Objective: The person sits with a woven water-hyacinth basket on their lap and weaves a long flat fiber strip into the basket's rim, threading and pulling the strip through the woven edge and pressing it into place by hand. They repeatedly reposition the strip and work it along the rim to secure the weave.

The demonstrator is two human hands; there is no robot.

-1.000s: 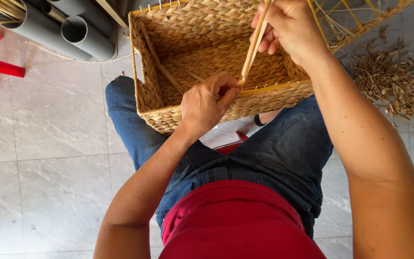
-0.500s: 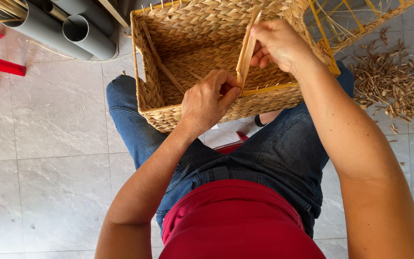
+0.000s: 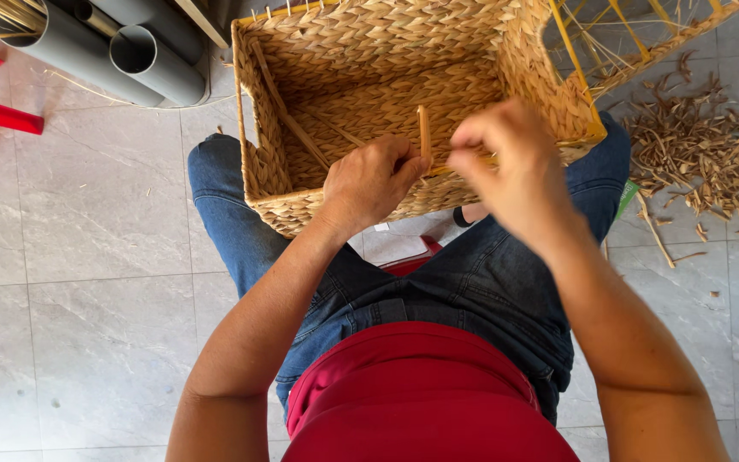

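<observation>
Rectangular woven straw basket [image 3: 369,94] on lap, upright strip [image 3: 424,133] at rim.

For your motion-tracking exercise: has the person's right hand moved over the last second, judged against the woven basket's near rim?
Yes. The right hand has come down from above the woven basket to its near rim, close beside the left hand.

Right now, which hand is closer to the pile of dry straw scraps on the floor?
Right. The right hand is at the woven basket's near rim, on the side toward the straw scraps. The left hand grips the rim farther from them, beside the upright strip.
</observation>
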